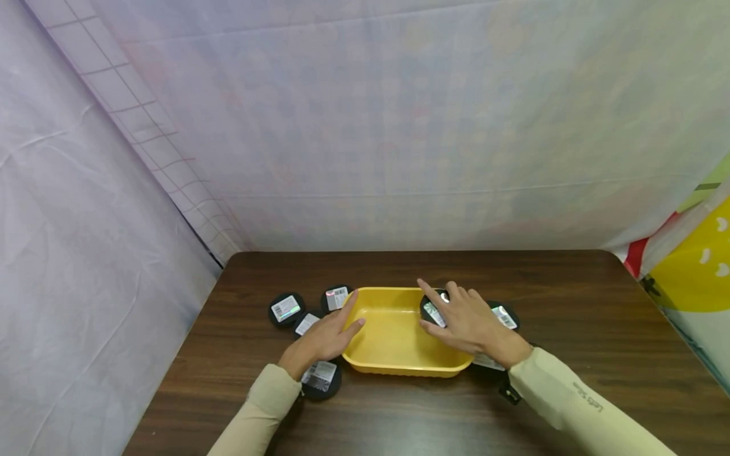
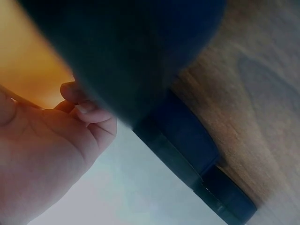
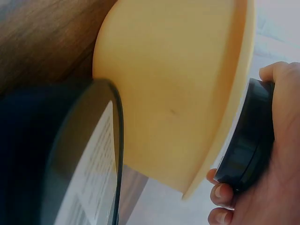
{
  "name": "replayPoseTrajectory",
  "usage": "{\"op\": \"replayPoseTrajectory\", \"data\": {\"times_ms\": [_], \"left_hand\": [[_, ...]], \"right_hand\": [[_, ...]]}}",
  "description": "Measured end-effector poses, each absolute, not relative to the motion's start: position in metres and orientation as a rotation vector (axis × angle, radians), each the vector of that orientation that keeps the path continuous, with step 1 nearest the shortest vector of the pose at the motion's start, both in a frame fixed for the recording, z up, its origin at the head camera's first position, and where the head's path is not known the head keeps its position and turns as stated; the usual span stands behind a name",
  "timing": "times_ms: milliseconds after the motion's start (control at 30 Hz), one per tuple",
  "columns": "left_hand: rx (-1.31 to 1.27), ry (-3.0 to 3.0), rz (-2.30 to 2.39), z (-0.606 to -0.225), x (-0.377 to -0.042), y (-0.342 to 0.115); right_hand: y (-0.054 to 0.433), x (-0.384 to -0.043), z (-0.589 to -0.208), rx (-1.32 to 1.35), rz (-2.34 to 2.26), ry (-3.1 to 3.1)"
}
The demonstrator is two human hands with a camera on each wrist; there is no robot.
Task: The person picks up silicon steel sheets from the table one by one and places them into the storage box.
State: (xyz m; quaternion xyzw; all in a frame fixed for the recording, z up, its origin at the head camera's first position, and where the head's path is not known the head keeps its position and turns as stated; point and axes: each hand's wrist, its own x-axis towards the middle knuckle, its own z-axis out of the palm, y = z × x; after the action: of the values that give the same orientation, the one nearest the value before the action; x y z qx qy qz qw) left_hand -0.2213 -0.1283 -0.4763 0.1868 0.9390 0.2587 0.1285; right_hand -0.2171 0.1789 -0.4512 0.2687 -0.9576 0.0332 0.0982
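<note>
A yellow plastic basin (image 1: 393, 335) sits at the middle of the wooden table. My right hand (image 1: 467, 320) grips a flat round black container (image 3: 248, 133) by its side, at the basin's right end; a white label shows on its top in the head view. Over at the basin's left rim, my left hand (image 1: 325, 339) holds the edge, with the thumb over the inside and the other fingers along the outside. In the left wrist view, that hand's fingers (image 2: 86, 108) curl near the yellow wall, close to dark containers (image 2: 183, 136).
Several labelled black containers lie left of the basin, one at the far left (image 1: 286, 309), one near the front (image 1: 320, 379). To the right are more, such as a labelled one (image 1: 504, 315) beside my right wrist. A pale cloth (image 1: 399, 126) hangs behind the table (image 1: 399, 418).
</note>
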Motion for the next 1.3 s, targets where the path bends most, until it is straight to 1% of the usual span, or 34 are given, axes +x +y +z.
{"op": "replayPoseTrajectory", "data": {"times_ms": [467, 1300], "left_hand": [[0.535, 2.700, 0.785, -0.476, -0.222, -0.129], [0.507, 2.681, 0.794, -0.477, -0.224, -0.130]], "right_hand": [[0.169, -0.216, -0.458, 0.827, 0.140, -2.849], [0.166, -0.215, -0.475, 0.879, 0.137, -2.816]]}}
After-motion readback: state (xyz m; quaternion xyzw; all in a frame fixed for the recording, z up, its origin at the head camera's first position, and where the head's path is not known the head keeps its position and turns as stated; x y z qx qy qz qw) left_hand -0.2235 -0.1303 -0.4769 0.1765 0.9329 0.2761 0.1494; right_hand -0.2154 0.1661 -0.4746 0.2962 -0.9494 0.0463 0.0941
